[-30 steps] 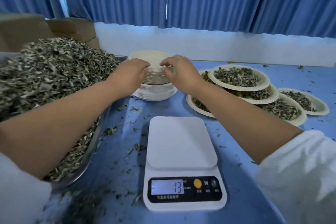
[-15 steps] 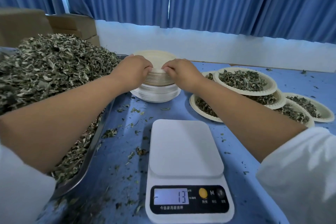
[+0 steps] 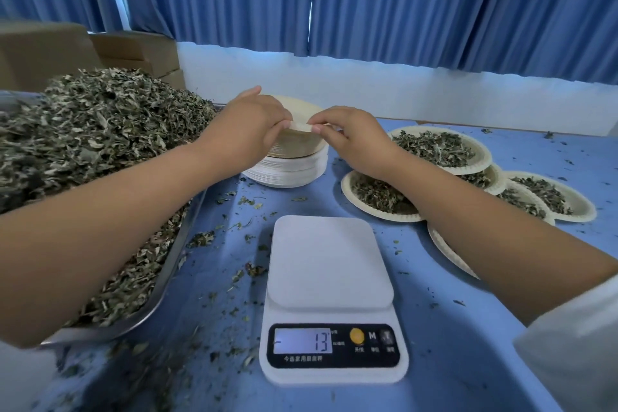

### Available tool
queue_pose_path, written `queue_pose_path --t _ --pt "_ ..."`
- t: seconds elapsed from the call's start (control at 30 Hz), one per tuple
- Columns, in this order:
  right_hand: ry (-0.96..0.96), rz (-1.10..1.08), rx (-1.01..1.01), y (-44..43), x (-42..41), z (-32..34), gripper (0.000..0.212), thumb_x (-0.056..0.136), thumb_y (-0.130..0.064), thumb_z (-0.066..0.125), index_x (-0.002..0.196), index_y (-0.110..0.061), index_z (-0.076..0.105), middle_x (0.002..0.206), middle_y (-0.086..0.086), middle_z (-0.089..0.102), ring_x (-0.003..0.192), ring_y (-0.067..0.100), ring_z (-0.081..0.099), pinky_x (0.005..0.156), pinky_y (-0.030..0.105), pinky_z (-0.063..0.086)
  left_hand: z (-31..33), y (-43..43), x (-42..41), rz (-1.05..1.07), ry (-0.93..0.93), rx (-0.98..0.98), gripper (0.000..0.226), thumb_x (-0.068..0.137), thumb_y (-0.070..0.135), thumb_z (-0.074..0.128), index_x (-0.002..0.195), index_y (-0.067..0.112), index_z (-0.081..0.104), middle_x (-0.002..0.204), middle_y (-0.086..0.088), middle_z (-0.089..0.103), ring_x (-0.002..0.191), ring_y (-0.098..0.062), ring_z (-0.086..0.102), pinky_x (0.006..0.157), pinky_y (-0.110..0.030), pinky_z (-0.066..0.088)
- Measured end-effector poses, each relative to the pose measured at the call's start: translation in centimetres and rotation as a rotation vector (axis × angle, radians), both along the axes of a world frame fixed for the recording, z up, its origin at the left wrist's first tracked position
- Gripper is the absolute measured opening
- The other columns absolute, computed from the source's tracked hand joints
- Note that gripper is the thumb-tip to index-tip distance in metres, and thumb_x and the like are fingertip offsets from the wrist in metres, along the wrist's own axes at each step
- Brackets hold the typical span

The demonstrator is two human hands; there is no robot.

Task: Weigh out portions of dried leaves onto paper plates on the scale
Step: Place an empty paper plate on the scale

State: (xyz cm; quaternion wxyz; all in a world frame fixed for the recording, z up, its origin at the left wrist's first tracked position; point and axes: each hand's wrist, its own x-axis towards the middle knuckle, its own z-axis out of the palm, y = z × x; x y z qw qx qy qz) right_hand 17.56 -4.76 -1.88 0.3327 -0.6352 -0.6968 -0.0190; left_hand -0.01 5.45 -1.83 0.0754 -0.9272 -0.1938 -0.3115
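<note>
The thin round off-white paper plate (image 3: 302, 112), likely light and floppy, was pinched by its rim between the left grip (image 3: 247, 130) and right grip (image 3: 354, 140).

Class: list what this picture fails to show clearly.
Head view only.
- Labels under the white digital scale's buttons: too small.
- Lower leaf-filled round paper plates: covered by the right forearm and upper plates.
- Heaped silver metal tray: cut by the left edge.
- Count in the beige paper plate stack: rims too fine.
</note>
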Motion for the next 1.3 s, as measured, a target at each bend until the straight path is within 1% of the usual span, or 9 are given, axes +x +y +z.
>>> queue_pose_path --t 0.1,0.2,0.33,0.43,0.53,0.73,0.87,1.13,1.3 --pt "0.087 0.017 0.044 -2.5 -0.3 0.0 0.020 0.097 -0.018 0.056 0.109 -0.009 0.070 0.100 -0.007 0.065 0.087 -0.006 0.055 0.078 0.004 0.036 0.3 -2.4 -0.7 -0.057 -0.039 0.005 0.023 0.098 0.014 0.046 0.103 0.008 0.067 0.104 -0.005 0.066 0.103 -0.022 0.057 0.115 -0.032 0.015" --pt "0.311 0.016 0.055 -5.3 -0.6 -0.5 0.014 0.096 -0.020 0.059 0.098 -0.016 0.072 0.083 -0.025 0.064 0.076 -0.012 0.056 0.072 0.005 0.038 0.2 -5.4 -1.7 -0.104 -0.078 0.003 0.022 0.097 0.012 0.048 0.101 0.005 0.068 0.103 -0.006 0.066 0.101 -0.024 0.058 0.115 -0.029 0.014" --pt "0.576 -0.157 0.192 -8.6 -0.4 -1.8 0.013 0.093 -0.014 0.060 0.092 -0.017 0.072 0.098 -0.019 0.064 0.090 -0.004 0.059 0.078 0.015 0.046 -1.2 -10.1 -2.9 -0.180 -0.094 -0.024 0.018 0.095 0.006 0.051 0.102 0.002 0.067 0.102 -0.008 0.066 0.100 -0.025 0.060 0.115 -0.026 0.010" --pt "0.800 -0.258 0.187 -10.6 -0.3 -3.1 0.019 0.087 -0.003 0.061 0.099 -0.015 0.070 0.092 -0.011 0.066 0.075 0.001 0.060 0.065 0.013 0.047 -2.9 -13.0 -3.7 -0.228 -0.083 -0.059 0.021 0.093 0.006 0.051 0.103 -0.001 0.069 0.103 -0.012 0.068 0.100 -0.026 0.063 0.116 -0.040 0.017" --pt "0.892 -0.305 0.141 -12.2 -0.6 -4.6 0.020 0.083 0.001 0.063 0.096 -0.013 0.069 0.097 0.001 0.068 0.077 0.010 0.062 0.067 0.024 0.050 -4.5 -14.5 -4.5 -0.252 -0.088 -0.082 0.018 0.090 0.002 0.058 0.103 0.000 0.070 0.105 -0.012 0.069 0.102 -0.025 0.064 0.112 -0.053 0.025" --pt "0.908 -0.313 0.144 -14.0 -1.7 -6.4 0.023 0.081 0.001 0.065 0.088 -0.020 0.067 0.076 0.002 0.071 0.066 0.015 0.062 0.066 0.035 0.053 -7.7 -15.4 -5.5 -0.246 -0.081 -0.173 0.022 0.091 0.007 0.056 0.109 0.005 0.069 0.113 -0.005 0.067 0.117 -0.019 0.058 0.114 -0.046 0.024" --pt "0.852 -0.331 0.124 -14.1 -2.0 -6.8 0.021 0.080 0.000 0.065 0.092 -0.017 0.068 0.085 0.014 0.072 0.070 0.022 0.060 0.071 0.048 0.054 -8.3 -15.1 -6.1 -0.252 -0.047 -0.202 0.031 0.098 0.025 0.046 0.113 0.009 0.068 0.117 0.000 0.065 0.118 -0.012 0.054 0.114 -0.039 0.025" --pt "0.796 -0.299 0.086 -14.0 -2.4 -8.3 0.020 0.080 -0.003 0.067 0.090 -0.021 0.067 0.098 -0.011 0.068 0.098 0.003 0.063 0.081 0.019 0.052 -8.3 -14.3 -7.4 -0.306 -0.045 -0.203 0.031 0.095 0.029 0.047 0.107 0.014 0.071 0.112 0.007 0.067 0.116 -0.008 0.056 0.109 -0.041 0.035" --pt "0.710 -0.274 0.067 -14.1 -3.1 -8.8 0.020 0.080 -0.005 0.066 0.090 -0.022 0.066 0.102 -0.013 0.064 0.097 -0.007 0.057 0.074 0.003 0.045 -8.4 -14.5 -8.0 -0.341 -0.057 -0.284 0.028 0.092 0.028 0.051 0.103 0.014 0.073 0.105 0.009 0.069 0.105 -0.007 0.062 0.100 -0.039 0.045"
